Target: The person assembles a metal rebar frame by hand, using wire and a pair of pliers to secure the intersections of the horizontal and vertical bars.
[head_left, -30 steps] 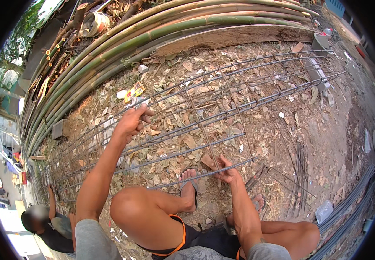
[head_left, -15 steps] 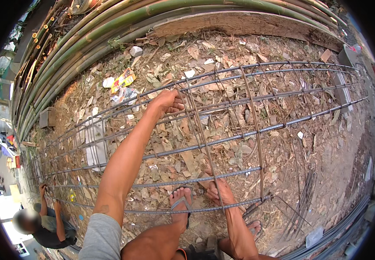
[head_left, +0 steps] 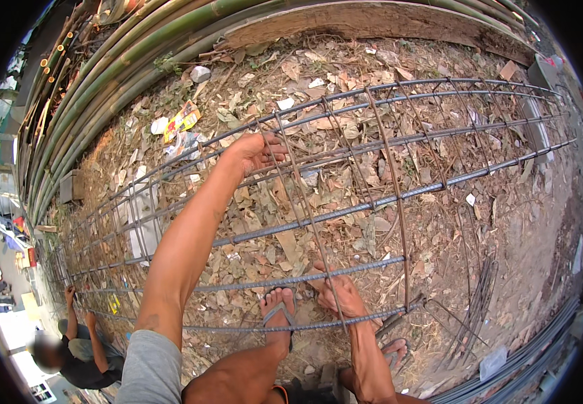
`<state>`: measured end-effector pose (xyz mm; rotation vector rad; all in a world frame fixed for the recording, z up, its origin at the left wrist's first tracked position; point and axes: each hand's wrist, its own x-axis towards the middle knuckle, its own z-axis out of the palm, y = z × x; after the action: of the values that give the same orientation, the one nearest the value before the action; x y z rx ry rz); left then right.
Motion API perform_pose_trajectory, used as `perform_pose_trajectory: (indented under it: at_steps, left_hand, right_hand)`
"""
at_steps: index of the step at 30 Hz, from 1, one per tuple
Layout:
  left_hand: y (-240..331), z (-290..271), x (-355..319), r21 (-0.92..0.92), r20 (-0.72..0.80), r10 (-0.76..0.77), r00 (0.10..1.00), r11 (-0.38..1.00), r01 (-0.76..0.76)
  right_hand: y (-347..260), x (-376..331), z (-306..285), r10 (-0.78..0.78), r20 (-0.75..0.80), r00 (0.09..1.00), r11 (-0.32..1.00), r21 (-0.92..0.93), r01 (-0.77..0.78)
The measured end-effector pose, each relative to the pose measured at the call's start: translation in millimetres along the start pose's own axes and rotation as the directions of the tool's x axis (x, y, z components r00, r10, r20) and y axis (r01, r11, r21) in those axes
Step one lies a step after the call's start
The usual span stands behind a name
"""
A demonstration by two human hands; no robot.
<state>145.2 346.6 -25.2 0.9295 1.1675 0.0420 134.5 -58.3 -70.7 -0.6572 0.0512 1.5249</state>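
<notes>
A long rebar cage [head_left: 466, 176] of ribbed steel bars and thin rectangular stirrups stretches across the ground before me. My left hand [head_left: 259, 152] reaches to its far side, fingers apart and slightly bent, against the upper part of a stirrup [head_left: 307, 210]. At the near side my right hand [head_left: 342, 296] is closed round the lower part of that same stirrup, between the two nearest long bars [head_left: 251, 285]. Its fingertips are partly hidden. Another stirrup [head_left: 399, 222] stands just to the right of it.
Bamboo poles [head_left: 123, 74] and a wooden plank [head_left: 372, 20] line the far side. Loose thin rods [head_left: 476, 303] and a bundle of long bars [head_left: 534, 360] lie at the right. A co-worker [head_left: 76, 357] crouches at the cage's left end. Dry leaves cover the ground.
The fingers of my left hand have loosened and spread beside the stirrup. The stirrup's upper part has shifted slightly left. My right hand keeps its grip, and the whole view has shifted a little.
</notes>
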Motion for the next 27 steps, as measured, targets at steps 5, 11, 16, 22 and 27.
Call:
perform_pose_trajectory:
  at_steps: [5,11,16,22,27]
  left_hand:
    - [-6.1,-26.3,19.4,0.035,0.098,-0.027,0.995,0.999,0.023]
    - [-7.2,-29.2,11.2,-0.194,0.398,0.064,0.915,0.981,0.016]
    - [2.4,-8.0,4.3,-0.108,0.222,0.057,0.973,0.994,-0.034]
    - [-5.2,-10.6,5.7,-0.02,0.248,0.083,0.965,0.997,-0.081]
    - [-3.4,-7.7,5.9,-0.025,0.239,0.062,0.969,0.998,-0.058]
  right_hand:
    - [-2.3,-6.0,14.1,0.006,-0.063,0.998,0.99,-0.141,-0.015]
    - [3.8,-11.0,-2.5,-0.006,-0.087,0.996,0.968,-0.25,-0.016]
    - [1.5,5.0,0.9,-0.023,-0.072,0.997,0.992,-0.123,0.014]
    - [8.4,8.3,-12.8,-0.085,-0.136,0.987,0.965,-0.258,0.047]
    - [6.4,10.3,-14.2,-0.1,-0.173,0.98,0.969,-0.24,0.056]
